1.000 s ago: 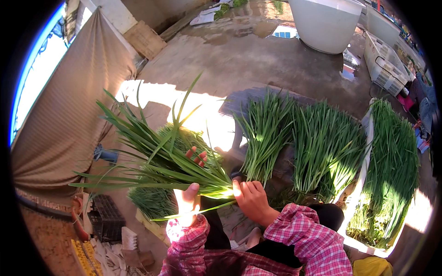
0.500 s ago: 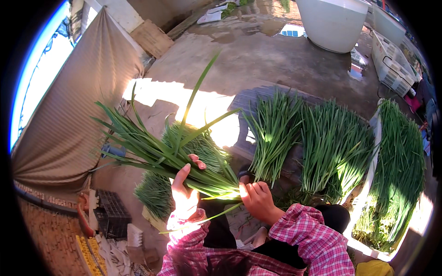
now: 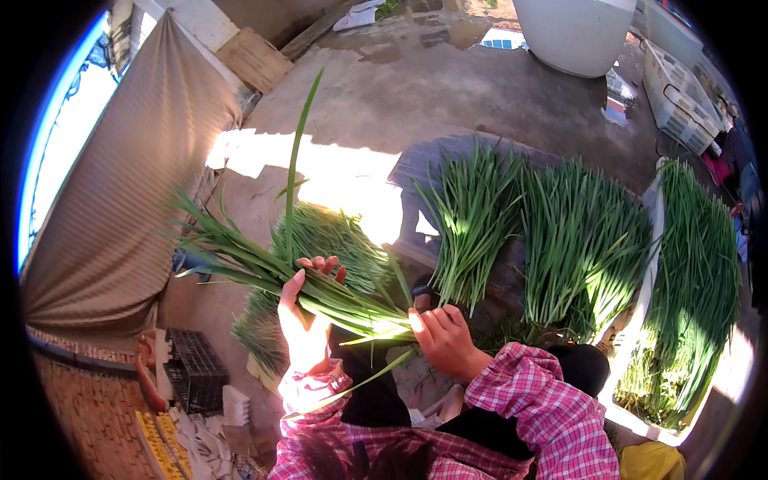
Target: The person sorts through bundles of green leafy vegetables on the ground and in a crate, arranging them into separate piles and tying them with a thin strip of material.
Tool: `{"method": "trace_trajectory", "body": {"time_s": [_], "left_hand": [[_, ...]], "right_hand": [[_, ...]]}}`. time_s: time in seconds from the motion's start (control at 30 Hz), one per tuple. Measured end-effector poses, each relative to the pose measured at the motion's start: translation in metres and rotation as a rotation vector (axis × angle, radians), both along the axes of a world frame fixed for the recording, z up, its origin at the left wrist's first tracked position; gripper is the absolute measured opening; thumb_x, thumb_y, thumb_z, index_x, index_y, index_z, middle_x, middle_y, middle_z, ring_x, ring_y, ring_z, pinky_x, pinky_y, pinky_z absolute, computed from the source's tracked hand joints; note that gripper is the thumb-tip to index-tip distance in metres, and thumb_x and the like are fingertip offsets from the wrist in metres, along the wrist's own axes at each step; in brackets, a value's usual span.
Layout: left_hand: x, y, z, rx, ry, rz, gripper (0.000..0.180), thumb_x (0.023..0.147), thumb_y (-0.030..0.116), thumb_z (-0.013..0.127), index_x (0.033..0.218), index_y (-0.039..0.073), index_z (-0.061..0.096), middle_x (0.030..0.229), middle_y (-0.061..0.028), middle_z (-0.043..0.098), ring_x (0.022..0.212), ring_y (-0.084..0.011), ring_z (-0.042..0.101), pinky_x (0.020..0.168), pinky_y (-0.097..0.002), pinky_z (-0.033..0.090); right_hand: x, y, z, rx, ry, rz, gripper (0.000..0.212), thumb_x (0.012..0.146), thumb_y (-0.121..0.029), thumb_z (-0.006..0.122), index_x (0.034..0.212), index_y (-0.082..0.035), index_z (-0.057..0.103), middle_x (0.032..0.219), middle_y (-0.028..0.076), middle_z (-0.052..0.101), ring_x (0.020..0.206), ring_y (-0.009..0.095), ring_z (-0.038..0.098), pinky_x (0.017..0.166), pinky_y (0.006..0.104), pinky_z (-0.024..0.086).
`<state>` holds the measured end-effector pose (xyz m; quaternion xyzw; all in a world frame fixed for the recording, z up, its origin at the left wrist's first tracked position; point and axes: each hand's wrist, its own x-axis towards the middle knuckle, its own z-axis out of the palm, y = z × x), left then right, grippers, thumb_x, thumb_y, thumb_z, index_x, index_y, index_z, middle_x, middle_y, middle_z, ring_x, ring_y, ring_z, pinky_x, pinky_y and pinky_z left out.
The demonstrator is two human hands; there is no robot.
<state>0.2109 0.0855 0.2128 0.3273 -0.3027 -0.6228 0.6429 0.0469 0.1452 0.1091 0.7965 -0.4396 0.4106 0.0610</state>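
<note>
A bunch of garlic chives [image 3: 250,262] lies across my left hand [image 3: 308,324], leaf tips to the left and pale stem ends to the right. My left fingers curl round the bunch from below. My right hand [image 3: 446,340] is closed at the stem ends, its fingertips pinching stems there. One long leaf stands up out of the bunch, and a single loose leaf hangs below it over my left sleeve. Behind the bunch lies a heap of thinner green leaves [image 3: 330,232], partly hidden by my left hand.
Two piles of chives [image 3: 472,216] lie on a dark mat ahead right. Beside them a long white container [image 3: 640,308] holds more greens. Farther off stand a white tub [image 3: 572,36] and a white plastic basket [image 3: 680,96]. A black crate [image 3: 194,372] is at the lower left.
Both hands and the bunch have shifted slightly left in the picture. The upright long leaf has swung left, and another that pointed right now sits nearer my right fingertips.
</note>
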Motion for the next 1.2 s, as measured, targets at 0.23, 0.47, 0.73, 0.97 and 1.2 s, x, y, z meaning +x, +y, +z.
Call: {"method": "trace_trajectory", "body": {"time_s": [0.23,0.47,0.73,0.97,1.2], "left_hand": [[0.01,-0.008,-0.033,-0.035,0.3,-0.333,0.04,0.076,0.029,0.049,0.112,0.015,0.041,0.127,-0.0292,0.015,0.115,-0.0445,0.021,0.095,-0.0546,0.018],[0.012,-0.018,-0.047,-0.108,0.274,-0.395,0.065,0.076,0.029,0.049,0.129,0.011,0.016,0.108,-0.0196,0.042,0.086,-0.0249,0.048,0.084,-0.0409,0.035],[-0.002,-0.016,-0.022,-0.155,-0.017,-0.24,0.043,0.075,0.018,0.046,0.112,0.0,0.037,0.064,0.0,0.033,0.063,-0.0115,0.036,0.076,-0.0298,0.032],[0.005,-0.069,-0.021,-0.217,-0.204,-0.105,0.01,0.078,0.006,0.044,0.086,-0.001,0.046,0.07,-0.0055,0.041,0.073,-0.0171,0.041,0.078,-0.0306,0.033],[-0.024,-0.131,-0.088,-0.211,-0.459,0.141,0.017,0.07,-0.003,0.054,0.086,-0.002,0.05,0.077,-0.0067,0.053,0.072,-0.0124,0.05,0.07,-0.0247,0.04]], "right_hand": [[-0.005,0.003,0.0,-0.03,0.047,0.01,0.028,0.071,-0.009,0.047,0.097,-0.001,0.049,0.072,0.002,0.045,0.067,0.014,0.046,0.068,0.027,0.036],[-0.008,-0.004,-0.009,-0.016,0.074,0.035,0.027,0.071,-0.01,0.047,0.096,0.0,0.048,0.069,0.002,0.044,0.066,0.014,0.045,0.068,0.0273,0.036],[-0.003,-0.009,-0.019,0.159,-0.143,0.079,0.04,0.07,-0.008,0.051,0.108,-0.002,0.04,0.084,0.007,0.047,0.078,0.021,0.047,0.078,0.0332,0.034],[-0.015,-0.012,0.016,0.374,-0.286,-0.126,0.059,0.065,-0.002,0.055,0.119,-0.009,0.033,0.105,0.014,0.041,0.095,0.028,0.041,0.085,0.0398,0.029],[-0.03,-0.022,0.011,0.446,-0.338,-0.207,0.044,0.062,0.0,0.052,0.105,-0.002,0.043,0.1,0.014,0.043,0.09,0.027,0.044,0.083,0.0383,0.03]]}}
